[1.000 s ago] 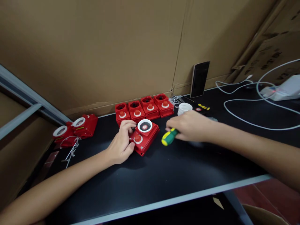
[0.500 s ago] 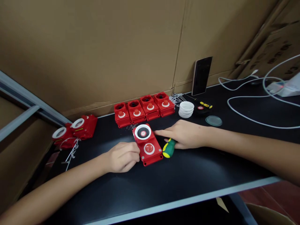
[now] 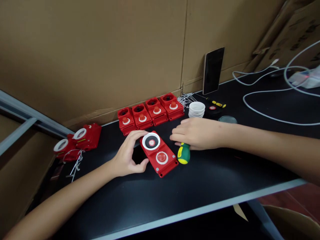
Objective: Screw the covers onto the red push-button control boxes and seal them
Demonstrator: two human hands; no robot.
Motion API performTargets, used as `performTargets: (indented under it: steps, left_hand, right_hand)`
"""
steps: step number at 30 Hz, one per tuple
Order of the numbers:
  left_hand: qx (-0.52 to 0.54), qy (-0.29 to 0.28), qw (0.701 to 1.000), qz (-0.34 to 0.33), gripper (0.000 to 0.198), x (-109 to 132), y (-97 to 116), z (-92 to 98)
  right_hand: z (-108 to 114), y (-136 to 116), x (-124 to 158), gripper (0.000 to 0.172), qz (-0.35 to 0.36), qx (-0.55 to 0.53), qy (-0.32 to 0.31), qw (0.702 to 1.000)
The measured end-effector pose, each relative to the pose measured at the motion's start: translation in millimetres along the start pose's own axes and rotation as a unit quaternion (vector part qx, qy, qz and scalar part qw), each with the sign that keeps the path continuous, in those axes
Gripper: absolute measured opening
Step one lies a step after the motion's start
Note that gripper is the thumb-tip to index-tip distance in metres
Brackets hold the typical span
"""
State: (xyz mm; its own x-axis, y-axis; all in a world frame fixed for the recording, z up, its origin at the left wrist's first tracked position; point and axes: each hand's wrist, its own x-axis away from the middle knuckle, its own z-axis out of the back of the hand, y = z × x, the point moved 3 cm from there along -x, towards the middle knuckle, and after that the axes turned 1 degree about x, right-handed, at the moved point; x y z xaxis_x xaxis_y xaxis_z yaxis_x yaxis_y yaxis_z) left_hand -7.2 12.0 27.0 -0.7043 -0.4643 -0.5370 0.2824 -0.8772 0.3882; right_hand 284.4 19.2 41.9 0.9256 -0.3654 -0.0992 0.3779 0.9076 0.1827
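A red alarm unit (image 3: 167,168) lies at a slant on the black table, with a white ring around a black speaker and a clear red dome below it. My left hand (image 3: 127,156) spans its left side, fingertips at the upper corner by the ring and thumb against the left edge. To the right of the unit, my right hand (image 3: 196,134) is closed around a screwdriver with a green and yellow handle (image 3: 184,154); its shaft is hidden. Behind stand several similar red units (image 3: 156,111) in a row, their speaker openings without white rings.
White rings (image 3: 196,110) are stacked behind my right hand, near a clear disc (image 3: 228,119) and a yellow-black tool (image 3: 216,103). A phone (image 3: 213,71) leans on the cardboard wall. Two more red units (image 3: 87,136) with wires stand at left. A white cable (image 3: 270,116) loops at right.
My left hand has spread from a curled pose to span the unit's left side. The unit has turned slightly. My right index finger has drawn back from the unit and curled in.
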Motion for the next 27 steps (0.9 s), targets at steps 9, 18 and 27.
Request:
performTargets:
  steps: [9,18,27]
  left_hand:
    - [0.033,-0.090,0.995,0.020,0.076,-4,3,-4.3]
    - [0.158,-0.074,0.979,0.103,0.051,-3,-8,-2.5]
    - [0.277,-0.091,0.950,0.111,0.078,-5,-6,-14.6]
  right_hand:
    - [57,15,33,0.043,-0.148,-0.226,0.264,0.926]
    - [58,-1,10,0.051,-0.214,-0.501,0.286,0.788]
    - [27,10,17,0.062,-0.203,-0.682,0.289,0.641]
